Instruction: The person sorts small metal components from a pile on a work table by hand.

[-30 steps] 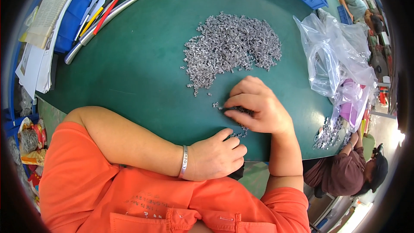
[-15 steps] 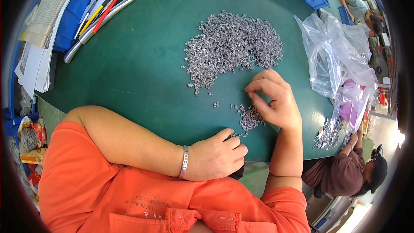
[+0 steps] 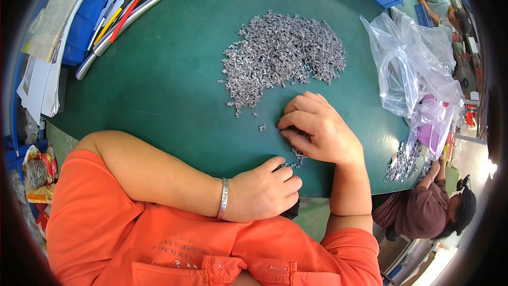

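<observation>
While a person in an orange shirt (image 3: pixel 174 243) leans over the near edge of a green-topped desk (image 3: pixel 180 90), the left hand (image 3: pixel 262 190) rests at that edge, curled into a loose fist with the thumb laid forward; whether anything lies inside it cannot be told. A silver bangle (image 3: pixel 224 198) circles the left wrist. Just beyond the fist, touching its thumb side, a small cluster of silvery metal pieces (image 3: pixel 297 156) lies on the desk. The right hand (image 3: pixel 317 130) sits palm-down over the cluster, fingers bent and drawn together, their tips pressing on the pieces; how many it pinches is hidden beneath the hand. A few stray pieces lie just to its left. Farther toward the middle of the desk spreads a large heap of the same small metal parts (image 3: pixel 280 55), near the right hand's knuckles but apart from them. At the desk's right edge slump clear plastic bags (image 3: pixel 413 69), one with a pinkish tint, and more metal parts lie below them. At the far left corner lie pencils (image 3: pixel 124 13), a long silver bar (image 3: pixel 127 24) and stacked papers (image 3: pixel 45 58) beside a blue bin (image 3: pixel 87 18). Another seated person (image 3: pixel 423 212) is at the lower right.
</observation>
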`<state>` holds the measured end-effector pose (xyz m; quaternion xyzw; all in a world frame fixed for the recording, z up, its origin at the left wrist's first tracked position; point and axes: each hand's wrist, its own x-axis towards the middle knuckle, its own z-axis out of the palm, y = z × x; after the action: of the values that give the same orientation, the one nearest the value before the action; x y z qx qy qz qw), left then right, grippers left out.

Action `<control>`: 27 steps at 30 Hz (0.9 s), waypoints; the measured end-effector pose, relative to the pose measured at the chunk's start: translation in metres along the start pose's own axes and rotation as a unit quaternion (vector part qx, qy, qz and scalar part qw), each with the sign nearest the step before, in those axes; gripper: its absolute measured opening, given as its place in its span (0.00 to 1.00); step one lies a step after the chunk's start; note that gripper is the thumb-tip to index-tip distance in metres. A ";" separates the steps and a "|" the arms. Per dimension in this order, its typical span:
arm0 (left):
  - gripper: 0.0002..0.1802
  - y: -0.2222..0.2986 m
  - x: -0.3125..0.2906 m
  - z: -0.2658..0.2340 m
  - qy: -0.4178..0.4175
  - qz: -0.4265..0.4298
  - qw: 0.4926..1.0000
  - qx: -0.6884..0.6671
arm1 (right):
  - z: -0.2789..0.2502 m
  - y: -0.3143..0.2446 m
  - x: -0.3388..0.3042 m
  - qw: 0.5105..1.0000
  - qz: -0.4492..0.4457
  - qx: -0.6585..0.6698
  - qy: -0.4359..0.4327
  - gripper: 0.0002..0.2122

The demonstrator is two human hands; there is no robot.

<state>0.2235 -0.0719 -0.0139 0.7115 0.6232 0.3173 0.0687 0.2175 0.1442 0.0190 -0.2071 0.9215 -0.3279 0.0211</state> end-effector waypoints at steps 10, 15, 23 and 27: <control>0.10 0.000 0.001 0.002 0.000 -0.003 1.000 0.002 | 0.017 -0.007 0.013 0.998 -0.054 -0.011 0.040 0.09; 0.10 0.000 0.001 0.002 0.004 -0.003 1.000 0.011 | 0.010 0.002 0.005 0.998 -0.041 0.018 0.053 0.10; 0.10 -0.001 0.001 0.003 0.014 -0.003 1.000 0.000 | 0.016 -0.003 0.012 0.992 -0.044 0.022 0.119 0.09; 0.10 -0.001 0.001 0.002 0.005 -0.003 1.000 0.002 | 0.026 -0.010 0.018 0.994 -0.070 -0.028 0.082 0.09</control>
<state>0.2240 -0.0703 -0.0156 0.7080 0.6265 0.3195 0.0650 0.2097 0.1150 0.0067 -0.2438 0.9121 -0.3189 -0.0833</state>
